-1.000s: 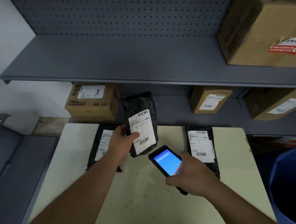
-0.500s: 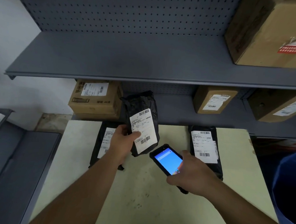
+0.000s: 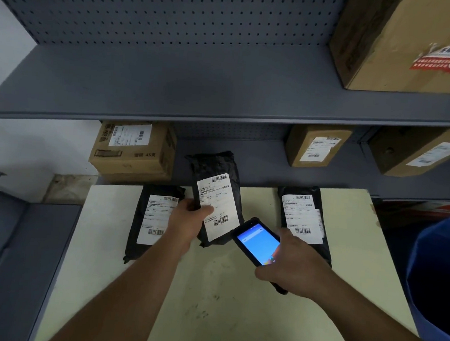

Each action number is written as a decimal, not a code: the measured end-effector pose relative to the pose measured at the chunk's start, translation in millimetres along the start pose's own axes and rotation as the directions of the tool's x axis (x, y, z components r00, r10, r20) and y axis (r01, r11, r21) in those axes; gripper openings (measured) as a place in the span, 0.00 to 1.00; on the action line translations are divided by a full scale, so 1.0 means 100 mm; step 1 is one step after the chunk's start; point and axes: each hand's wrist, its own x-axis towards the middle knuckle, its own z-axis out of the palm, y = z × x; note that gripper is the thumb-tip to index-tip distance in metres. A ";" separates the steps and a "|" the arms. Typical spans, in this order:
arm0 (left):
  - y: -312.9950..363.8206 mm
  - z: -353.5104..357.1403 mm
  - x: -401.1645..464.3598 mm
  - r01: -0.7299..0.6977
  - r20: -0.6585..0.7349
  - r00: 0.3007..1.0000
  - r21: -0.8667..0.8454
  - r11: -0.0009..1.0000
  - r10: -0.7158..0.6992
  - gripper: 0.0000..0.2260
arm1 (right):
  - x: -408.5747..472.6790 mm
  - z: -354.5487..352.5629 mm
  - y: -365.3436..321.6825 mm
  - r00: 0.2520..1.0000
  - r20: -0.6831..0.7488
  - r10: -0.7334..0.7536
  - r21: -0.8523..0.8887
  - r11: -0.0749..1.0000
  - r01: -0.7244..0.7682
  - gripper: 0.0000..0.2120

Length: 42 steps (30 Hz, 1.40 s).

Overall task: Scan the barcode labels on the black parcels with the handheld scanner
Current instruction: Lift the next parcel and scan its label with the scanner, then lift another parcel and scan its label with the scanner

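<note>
The left hand is closed around the lower left edge of a black plastic mailer parcel with a white printed barcode label, thumb pressed on the label face. The parcel is held tilted and raised off the table, label toward the camera. The right hand is closed around a black handheld scanner with a lit blue touchscreen, thumb resting at the lower right of the screen. The top end of the scanner sits just beside the lower right corner of the held parcel's label.

A second black mailer parcel with a white label lies flat on the table, left of the left hand and partly covered by the wrist. A third black labelled parcel lies flat on the right, partly covered by the right hand.

All rest on a pale cream rectangular table top bearing dark scuff marks near its centre. Behind it stands a grey metal shelving unit with a perforated back panel. The lower shelf holds a brown cardboard box with a white label at left and two further labelled cardboard boxes at right. The upper shelf carries a large cardboard box with a red sticker. A blue bin stands at the right edge; a white wall is at left.
</note>
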 end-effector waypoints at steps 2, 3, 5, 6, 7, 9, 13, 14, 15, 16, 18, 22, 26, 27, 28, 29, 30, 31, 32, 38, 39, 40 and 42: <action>-0.05 0.09 0.02 0.036 0.029 0.999 -0.002 0.999 -0.036 0.11 | 0.00 -0.02 0.08 1.000 -0.008 0.017 0.022 1.000 -0.017 0.30; -0.08 0.14 0.04 0.050 0.042 0.998 0.003 0.999 -0.050 0.08 | 0.01 -0.03 0.13 1.000 -0.011 0.026 0.035 0.999 -0.026 0.32; -0.12 0.24 0.05 0.069 0.062 0.996 0.011 0.998 -0.070 0.05 | 0.01 -0.05 0.20 0.999 -0.006 0.037 0.043 0.998 -0.037 0.34; -0.14 0.30 0.06 0.075 0.068 0.995 0.015 0.997 -0.076 0.05 | 0.02 -0.07 0.24 0.999 -0.005 0.045 0.040 0.998 -0.045 0.34; -0.16 0.36 0.07 0.084 0.074 0.994 0.028 0.996 -0.086 0.03 | 0.02 -0.09 0.28 0.998 -0.005 0.055 0.042 0.998 -0.055 0.34; -0.20 0.48 0.08 0.107 0.080 0.991 0.057 0.993 -0.111 0.06 | 0.02 -0.12 0.36 0.997 -0.002 0.081 0.071 0.994 -0.080 0.33; -0.28 0.74 0.11 0.144 0.091 0.984 0.109 0.984 -0.154 0.09 | 0.04 -0.16 0.55 0.993 0.004 0.118 0.103 0.988 -0.118 0.30; -0.29 0.80 0.12 0.145 0.096 0.983 0.120 0.982 -0.156 0.07 | 0.05 -0.17 0.59 0.992 0.004 0.124 0.111 0.986 -0.124 0.29; -0.30 0.85 0.12 0.148 0.098 0.982 0.132 0.980 -0.162 0.05 | 0.06 -0.18 0.63 0.991 0.005 0.130 0.118 0.985 -0.130 0.29; -0.32 0.90 0.12 0.150 0.097 0.982 0.141 0.979 -0.164 0.03 | 0.06 -0.19 0.66 0.991 0.009 0.136 0.126 0.983 -0.136 0.29; -0.35 1.00 0.13 0.160 0.091 0.980 0.157 0.975 -0.175 0.03 | 0.07 -0.21 0.75 0.989 0.019 0.145 0.145 0.979 -0.146 0.29; -0.41 1.16 0.14 0.163 0.096 0.978 0.208 0.964 -0.186 0.03 | 0.08 -0.24 0.89 0.986 0.029 0.162 0.180 0.970 -0.164 0.27; -0.46 1.28 0.19 0.158 0.089 0.978 0.259 0.953 -0.187 0.06 | 0.08 -0.26 1.00 0.985 0.046 0.167 0.224 0.959 -0.173 0.30; -0.47 1.31 0.20 0.150 0.086 0.980 0.273 0.950 -0.180 0.08 | 0.08 -0.27 1.03 0.985 0.047 0.167 0.236 0.956 -0.173 0.31; -0.47 1.34 0.20 0.137 0.080 0.983 0.292 0.946 -0.167 0.10 | 0.08 -0.27 1.06 0.985 0.049 0.167 0.248 0.953 -0.174 0.31; -0.47 1.37 0.19 0.120 0.071 0.986 0.319 0.940 -0.150 0.11 | 0.08 -0.27 1.08 0.985 0.050 0.168 0.250 0.952 -0.175 0.31; -0.47 1.40 0.19 0.102 0.059 0.990 0.343 0.934 -0.130 0.13 | 0.07 -0.28 1.10 0.984 0.050 0.172 0.242 0.954 -0.178 0.31; -0.48 1.42 0.19 0.089 0.046 0.992 0.363 0.927 -0.113 0.13 | 0.07 -0.28 1.11 0.983 0.050 0.176 0.231 0.956 -0.183 0.32; -0.48 1.44 0.18 0.081 0.035 0.994 0.374 0.924 -0.101 0.14 | 0.06 -0.29 1.13 0.983 0.054 0.178 0.229 0.956 -0.185 0.34; -0.50 1.51 0.13 0.058 0.051 0.995 0.364 0.929 -0.082 0.13 | 0.04 -0.27 1.18 0.982 0.054 0.183 0.277 0.942 -0.191 0.37; -0.50 1.51 0.12 0.055 0.066 0.994 0.375 0.925 -0.086 0.13 | 0.04 -0.27 1.17 0.981 0.056 0.185 0.275 0.942 -0.193 0.36; -0.50 1.50 0.11 0.051 0.077 0.993 0.388 0.920 -0.088 0.14 | 0.04 -0.26 1.16 0.981 0.059 0.185 0.271 0.943 -0.194 0.36; -0.50 1.44 0.10 0.040 0.081 0.994 0.406 0.913 -0.080 0.18 | 0.04 -0.23 1.11 0.981 0.063 0.186 0.251 0.948 -0.196 0.34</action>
